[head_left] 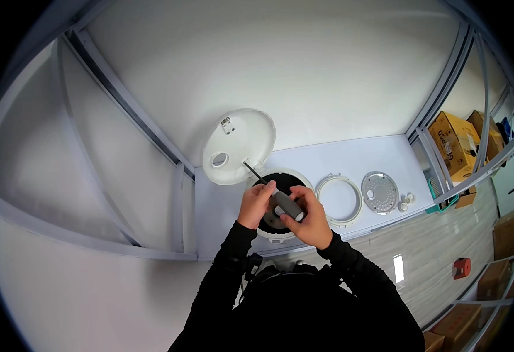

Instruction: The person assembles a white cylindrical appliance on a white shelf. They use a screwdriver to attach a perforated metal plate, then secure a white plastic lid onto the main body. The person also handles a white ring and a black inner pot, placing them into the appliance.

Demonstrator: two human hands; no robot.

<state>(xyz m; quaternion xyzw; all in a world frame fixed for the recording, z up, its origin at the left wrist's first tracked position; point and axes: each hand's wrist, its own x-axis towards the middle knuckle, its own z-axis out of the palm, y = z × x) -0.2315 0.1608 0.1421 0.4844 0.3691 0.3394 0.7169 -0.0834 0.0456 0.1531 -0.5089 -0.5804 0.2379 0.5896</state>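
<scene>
Both my hands are on a screwdriver with a grey handle and a dark shaft. My left hand pinches it where shaft and handle meet. Around the handle's rear end close the fingers of my right hand. The shaft points up and left toward the hinge side of a raised white lid. Below my hands stands a round white appliance body with a dark inside, which looks like a rice cooker. My hands and the handle hide part of its opening.
On the white table, right of the appliance, lie a white ring, a perforated metal disc and small white parts. A teal basket and cardboard boxes stand beyond. A red object sits on the floor.
</scene>
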